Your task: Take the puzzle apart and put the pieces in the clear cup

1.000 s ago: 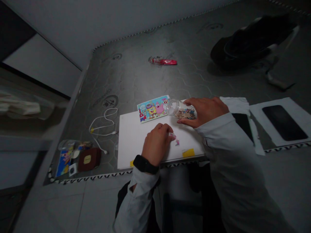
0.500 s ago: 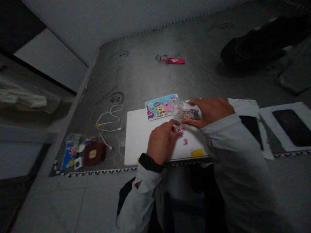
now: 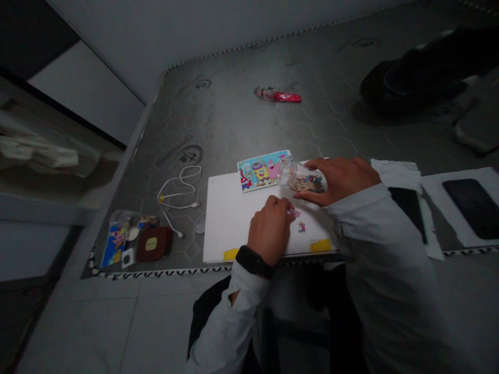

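Note:
My right hand (image 3: 341,179) is wrapped round a clear jar (image 3: 286,174) that lies on its side with small puzzle pieces (image 3: 310,183) inside, its mouth toward the left. My left hand (image 3: 272,226) is closed over the white board (image 3: 226,218), fingertips bent at a pink puzzle piece (image 3: 295,213); whether they grip it is hard to tell. Another small piece (image 3: 301,226) lies on the board just right of my left hand. Behind the hands, a colourful cartoon picture card (image 3: 261,171) rests at the board's back edge, partly behind the jar's mouth.
Left of the board are a white cable (image 3: 175,206), a brown case (image 3: 153,244) and a blue packet (image 3: 114,245). A red object (image 3: 287,97) lies farther back. Phones (image 3: 473,208) on white sheets lie right; a dark bulky object (image 3: 413,78) is behind.
My left hand has shifted slightly right, and its fingers have curled in more closely at the pink piece. The jar stays in my right hand. The whole view has shifted a little.

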### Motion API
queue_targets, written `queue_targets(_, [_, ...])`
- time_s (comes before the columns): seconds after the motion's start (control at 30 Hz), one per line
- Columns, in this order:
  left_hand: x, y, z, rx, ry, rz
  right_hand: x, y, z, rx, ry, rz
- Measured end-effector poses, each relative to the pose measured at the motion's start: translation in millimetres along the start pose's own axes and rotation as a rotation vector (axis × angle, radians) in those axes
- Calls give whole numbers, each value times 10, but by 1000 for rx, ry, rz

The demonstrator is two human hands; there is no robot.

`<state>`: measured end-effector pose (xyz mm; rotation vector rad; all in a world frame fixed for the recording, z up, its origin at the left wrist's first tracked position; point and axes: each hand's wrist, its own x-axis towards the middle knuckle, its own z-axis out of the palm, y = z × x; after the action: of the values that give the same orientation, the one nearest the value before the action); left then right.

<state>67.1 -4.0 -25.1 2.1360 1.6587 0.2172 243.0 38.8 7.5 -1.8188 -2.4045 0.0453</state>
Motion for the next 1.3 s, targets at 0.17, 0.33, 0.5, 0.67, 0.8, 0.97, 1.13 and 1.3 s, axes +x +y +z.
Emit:
queue_targets(0.17, [-3,-53,-40,-95,3,19,6,50,59,9,26,-12])
queue_targets(0.33, [-19,-267,-160,-133,139,27,8,39,61,-5,31,-12])
queue_targets(0.5, [-25,-423,-334,-198,498,63,18,-115,24,-32,-5,-59])
queue_targets(0.67, [-7,-383,-373,-208,676,140,37,-183,47,-78,-12,-82])
queue_targets(0.8, [-21,-348,-358,-302,745,125,35,-208,48,-94,-14,-105])
queue_targets(0.97, [-43,-331,-281,-460,608,89,35,-283,5,-56,-61,-150])
queue_targets(1.13, [-40,-321,-283,-416,573,48,45,-280,30,-30,-47,-175])
queue_targets(1.3, [-96,-249,-410,-314,647,16,28,-153,23,-19,-6,-87])
